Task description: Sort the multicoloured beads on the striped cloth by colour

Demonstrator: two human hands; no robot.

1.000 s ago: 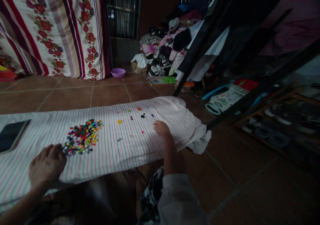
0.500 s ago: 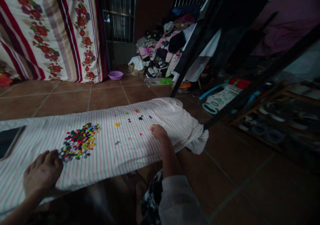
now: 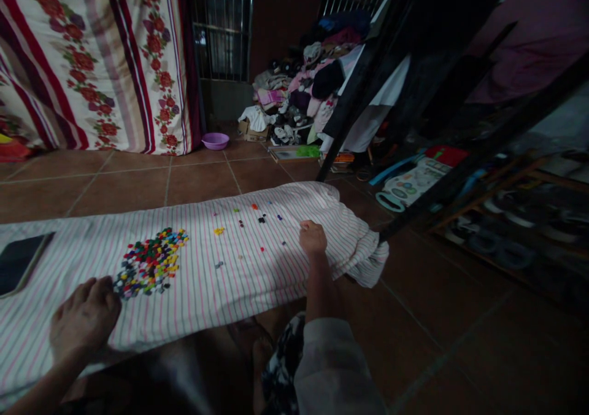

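A mixed heap of tiny coloured blocks, perhaps beads (image 3: 154,258), lies on a striped cloth (image 3: 197,310). My left hand (image 3: 87,314) rests palm down at the heap's near left edge, fingers loosely bent and apart. To the right, small colour groups are spread out: yellow pieces (image 3: 219,231), grey pieces (image 3: 219,264), black pieces (image 3: 262,219), an orange piece (image 3: 254,206) and a red piece (image 3: 262,249). Right of a single dark piece (image 3: 284,243), my right hand (image 3: 313,237) hovers over the cloth with fingers curled together. Whatever they hold, if anything, is hidden.
A dark-screened phone or tablet (image 3: 23,264) lies at the cloth's left end. Beyond the tiled floor (image 3: 202,178) are a purple basin (image 3: 215,140), a floral curtain (image 3: 110,65) and a clothes pile (image 3: 299,89). A dark slanting pole (image 3: 350,108) and a shoe rack (image 3: 506,218) stand right.
My right hand has moved right, and the dark piece now shows on the cloth where it was. My left hand stays beside the heap. The view has shifted slightly.
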